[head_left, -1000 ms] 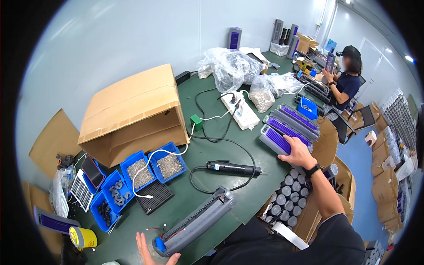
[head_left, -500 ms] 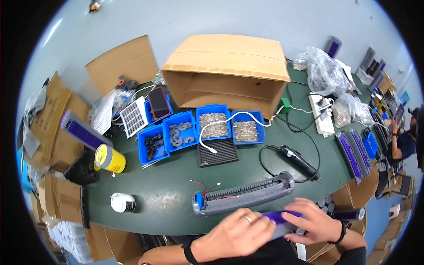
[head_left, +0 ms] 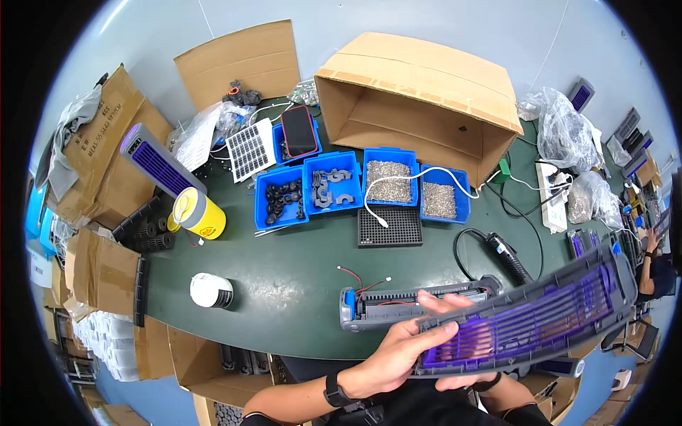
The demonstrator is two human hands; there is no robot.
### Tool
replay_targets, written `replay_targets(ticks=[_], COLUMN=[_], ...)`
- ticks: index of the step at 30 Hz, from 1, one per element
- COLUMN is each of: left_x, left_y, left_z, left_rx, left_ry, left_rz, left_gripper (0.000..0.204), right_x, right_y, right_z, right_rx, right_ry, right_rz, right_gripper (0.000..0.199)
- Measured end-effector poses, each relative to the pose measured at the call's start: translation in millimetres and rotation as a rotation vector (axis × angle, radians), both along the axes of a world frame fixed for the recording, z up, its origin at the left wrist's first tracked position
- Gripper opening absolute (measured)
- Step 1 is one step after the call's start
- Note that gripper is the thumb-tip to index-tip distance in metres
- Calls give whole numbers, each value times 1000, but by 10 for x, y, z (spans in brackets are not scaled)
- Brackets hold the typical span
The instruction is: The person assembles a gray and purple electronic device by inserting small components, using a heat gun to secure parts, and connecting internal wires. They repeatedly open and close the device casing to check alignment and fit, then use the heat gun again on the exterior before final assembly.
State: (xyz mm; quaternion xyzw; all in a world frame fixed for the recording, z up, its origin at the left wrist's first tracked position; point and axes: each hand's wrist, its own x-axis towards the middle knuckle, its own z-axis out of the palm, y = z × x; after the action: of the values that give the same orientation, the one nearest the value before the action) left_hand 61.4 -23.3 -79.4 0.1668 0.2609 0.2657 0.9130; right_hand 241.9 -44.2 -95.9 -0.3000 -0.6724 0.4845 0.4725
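Observation:
A long grey cover with a purple slatted grille (head_left: 526,323) is lifted and tilted in front of me, its right end higher. My left hand (head_left: 398,355) grips its left end, thumb on the near face and fingers behind. Behind the grille is my right hand (head_left: 463,382), mostly hidden; its fingertips show below the lower edge and skin shows through the slats. Partly covered by my left fingers, a grey elongated housing (head_left: 387,312) lies on the green table, with red wires and a blue part at its left end.
Blue bins (head_left: 330,202) of small parts and a black perforated tray (head_left: 389,228) stand mid-table before a cardboard box (head_left: 419,78). A corded power screwdriver (head_left: 508,255) lies right of the housing. A white jar (head_left: 211,291) and yellow canister (head_left: 202,213) stand left.
The purple-grilled cover has risen from the table's near edge and swung out to the right, tilted up. My right hand has moved behind it. The view has shifted.

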Motion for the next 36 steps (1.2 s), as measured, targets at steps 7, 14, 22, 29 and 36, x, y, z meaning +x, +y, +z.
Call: replay_targets(ticks=[7,14,22,29,36], left_x=[-378,-420,-296,-577,-792], left_y=[281,601,582,634,617], left_z=[89,-23,-163,-38,-103], left_rx=[558,1565,1536,805,695], left_ry=[482,989,1083,878,722], left_rz=[162,39,-5,184,162], left_gripper=[33,17,9,7,8], right_x=[-168,175,98,-64,-239], right_y=[299,427,473,544,619], right_z=[125,54,-213,-204,-278], right_rx=[-57,-228,-195,-191,-126], right_ry=[436,513,356,409,463], right_rz=[-148,-232,-207,-77,-5], right_gripper=[118,112,109,105,104])
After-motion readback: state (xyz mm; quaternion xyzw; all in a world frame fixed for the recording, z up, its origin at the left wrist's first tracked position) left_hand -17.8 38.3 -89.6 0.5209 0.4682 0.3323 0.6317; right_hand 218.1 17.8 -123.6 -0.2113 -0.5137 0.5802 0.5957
